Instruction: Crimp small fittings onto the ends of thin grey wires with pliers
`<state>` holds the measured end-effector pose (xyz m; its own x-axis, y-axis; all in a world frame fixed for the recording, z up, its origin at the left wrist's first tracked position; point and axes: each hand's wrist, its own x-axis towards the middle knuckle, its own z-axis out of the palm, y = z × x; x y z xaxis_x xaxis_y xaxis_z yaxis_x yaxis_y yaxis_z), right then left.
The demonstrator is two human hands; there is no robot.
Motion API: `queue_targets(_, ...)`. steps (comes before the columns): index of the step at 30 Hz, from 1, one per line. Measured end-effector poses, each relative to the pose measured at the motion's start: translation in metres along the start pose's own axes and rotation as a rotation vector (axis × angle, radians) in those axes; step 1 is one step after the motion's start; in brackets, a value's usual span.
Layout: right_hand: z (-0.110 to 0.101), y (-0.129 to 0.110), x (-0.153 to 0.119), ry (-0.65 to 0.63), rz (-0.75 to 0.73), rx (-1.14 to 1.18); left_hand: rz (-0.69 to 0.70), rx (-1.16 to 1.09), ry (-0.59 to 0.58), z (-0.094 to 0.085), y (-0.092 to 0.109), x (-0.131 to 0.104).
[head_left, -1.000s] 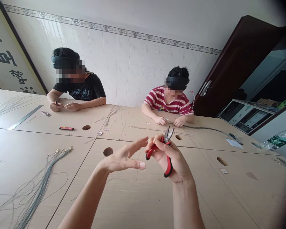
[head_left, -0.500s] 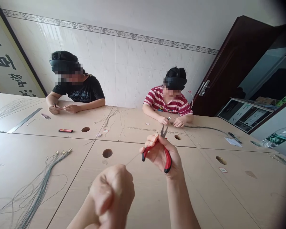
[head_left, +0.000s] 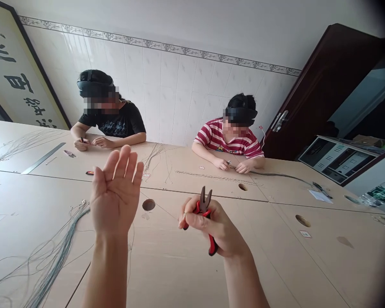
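Note:
My left hand (head_left: 115,192) is raised above the table with its palm showing and its fingers apart, nothing gripped in it. To its right, my right hand (head_left: 216,224) holds red-handled pliers (head_left: 205,201), whose jaws point up and stand apart. Its thumb and forefinger pinch the end of a thin cord (head_left: 168,211), which runs up and left toward my left hand. A bundle of grey-green cords (head_left: 62,252) with small metal ends lies on the table at the left.
Across the table (head_left: 176,265) sit a person in black (head_left: 123,122) and a person in red stripes (head_left: 234,141), both with small work in their hands. More cords (head_left: 155,158), a metal ruler (head_left: 43,158) and a bottle (head_left: 381,192) are on the table. Round holes pierce it.
My left hand has gone from a closed fist to open fingers and moved up and left. The right hand, with the pliers, has turned and come slightly lower. The view has shifted a little.

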<state>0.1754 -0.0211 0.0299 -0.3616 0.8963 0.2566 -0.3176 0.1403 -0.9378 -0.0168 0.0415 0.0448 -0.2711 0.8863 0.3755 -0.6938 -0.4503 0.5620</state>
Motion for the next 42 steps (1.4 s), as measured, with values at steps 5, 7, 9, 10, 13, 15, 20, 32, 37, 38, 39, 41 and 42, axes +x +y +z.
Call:
queue_targets(5, 0.011, -0.007, -0.008, -0.123, 0.054, -0.114, 0.026, 0.223, -0.047, -0.004, -0.024, -0.001)
queue_targets(7, 0.014, -0.01, -0.011, -0.153, 0.084, -0.131, 0.018, 0.358, -0.083, -0.003, -0.029, -0.004)
queue_targets(9, 0.013, -0.013, -0.012, -0.154, 0.066, -0.108, -0.078, 0.529, -0.216, -0.001, -0.031, -0.008)
queue_targets(10, 0.011, -0.015, -0.013, -0.141, 0.038, -0.086, -0.159, 0.62, -0.318, 0.001, -0.031, -0.01)
queue_targets(13, 0.0, -0.018, -0.014, -0.058, -0.065, -0.021, -0.443, 0.797, -0.695, 0.005, -0.03, -0.018)
queue_targets(15, -0.01, -0.019, -0.014, -0.015, -0.082, 0.051, -0.595, 0.804, -0.886, 0.006, -0.03, -0.024)
queue_targets(20, -0.032, -0.014, -0.007, 0.065, -0.026, 0.306, -0.906, 0.582, -0.978, -0.005, -0.036, -0.039)
queue_targets(32, -0.032, 0.009, 0.018, 0.16, 0.153, 0.797, -1.387, -0.011, -0.989, 0.009, -0.045, -0.101)
queue_targets(37, -0.018, 0.022, 0.024, 0.129, 0.148, 0.825, -0.994, -0.042, -0.648, 0.023, -0.01, -0.091)
queue_targets(38, -0.015, 0.024, 0.024, 0.126, 0.14, 0.818, -0.87, -0.077, -0.58, 0.025, -0.002, -0.083)
queue_targets(39, -0.012, 0.026, 0.025, 0.126, 0.129, 0.801, -0.751, -0.112, -0.504, 0.028, 0.005, -0.074)
queue_targets(41, -0.007, 0.027, 0.025, 0.132, 0.094, 0.727, -0.515, -0.111, -0.326, 0.03, 0.013, -0.056)
queue_targets(42, -0.004, 0.027, 0.024, 0.137, 0.07, 0.669, -0.402, -0.076, -0.243, 0.03, 0.014, -0.048)
